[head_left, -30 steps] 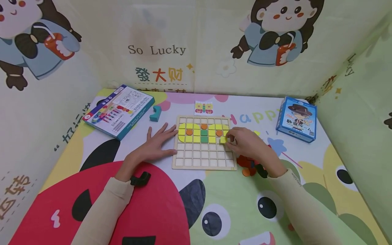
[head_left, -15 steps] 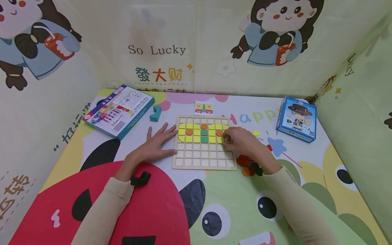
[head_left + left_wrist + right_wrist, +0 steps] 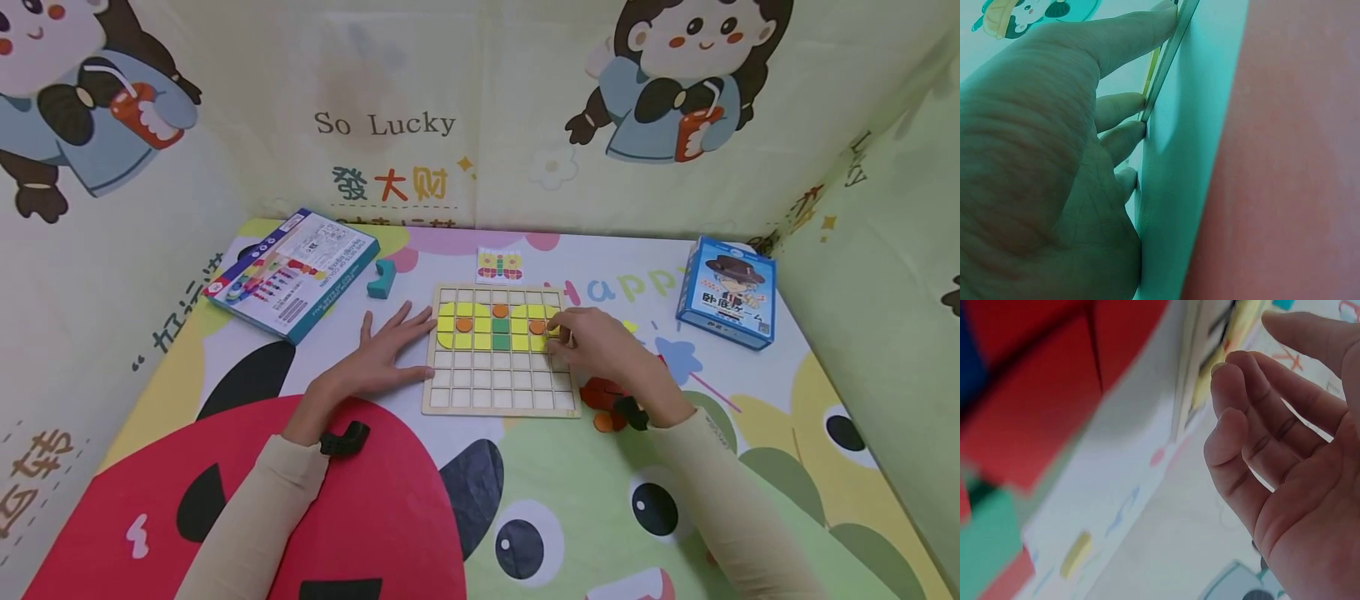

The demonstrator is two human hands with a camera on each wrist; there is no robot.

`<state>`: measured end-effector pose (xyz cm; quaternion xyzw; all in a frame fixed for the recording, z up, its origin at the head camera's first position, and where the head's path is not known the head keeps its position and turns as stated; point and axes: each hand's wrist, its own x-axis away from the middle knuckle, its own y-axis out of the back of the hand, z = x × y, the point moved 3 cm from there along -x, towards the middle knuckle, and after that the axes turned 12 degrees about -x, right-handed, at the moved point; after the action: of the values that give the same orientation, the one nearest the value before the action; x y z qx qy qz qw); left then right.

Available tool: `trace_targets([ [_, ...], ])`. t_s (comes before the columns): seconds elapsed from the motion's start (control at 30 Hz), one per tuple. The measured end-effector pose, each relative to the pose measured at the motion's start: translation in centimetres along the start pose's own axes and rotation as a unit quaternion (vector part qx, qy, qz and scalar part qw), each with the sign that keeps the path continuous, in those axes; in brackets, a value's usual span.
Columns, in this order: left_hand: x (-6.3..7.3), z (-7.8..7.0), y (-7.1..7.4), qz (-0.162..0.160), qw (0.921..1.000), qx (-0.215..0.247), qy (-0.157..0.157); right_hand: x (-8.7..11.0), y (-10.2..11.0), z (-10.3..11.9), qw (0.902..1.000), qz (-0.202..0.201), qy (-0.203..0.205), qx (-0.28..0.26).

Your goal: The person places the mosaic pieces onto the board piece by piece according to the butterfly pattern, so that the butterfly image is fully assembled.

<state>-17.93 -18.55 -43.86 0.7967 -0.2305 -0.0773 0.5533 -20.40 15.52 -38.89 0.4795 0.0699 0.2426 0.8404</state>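
A wooden grid board [image 3: 491, 380] lies on the table, its upper rows filled with yellow tiles [image 3: 481, 340], orange discs [image 3: 465, 325] and green squares [image 3: 500, 326]. My left hand [image 3: 382, 350] rests flat at the board's left edge with fingers spread; in the left wrist view its fingertips [image 3: 1129, 134] meet that edge. Over the right end of the yellow tiles is my right hand [image 3: 600, 342], hiding that corner. The right wrist view shows its fingers [image 3: 1229, 444] loosely bent and the thumb apart from them, with nothing between.
Behind the board lies a butterfly pattern card [image 3: 499, 265]. Loose red and orange pieces [image 3: 602, 393] sit under my right wrist. A teal bent piece [image 3: 382, 279] lies near a flat game box [image 3: 296, 267] at the left. A blue box [image 3: 727, 292] stands at the right.
My right hand lowered a yellow tile into the grid's right side, and its thumb and fingers have parted from it. My left hand has stayed at the board's edge.
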Motion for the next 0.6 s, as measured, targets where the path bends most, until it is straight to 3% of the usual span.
trace_targets([
  [0.33,-0.1,-0.2,0.1,0.001,1.0000,-0.004,0.001,2.0,4.3,-6.1,0.9966,-0.047,-0.061,-0.028],
  [0.6,0.1,-0.3,0.2,0.003,1.0000,0.002,-0.002,3.2,5.7,-9.6,0.9932,-0.029,-0.106,-0.039],
])
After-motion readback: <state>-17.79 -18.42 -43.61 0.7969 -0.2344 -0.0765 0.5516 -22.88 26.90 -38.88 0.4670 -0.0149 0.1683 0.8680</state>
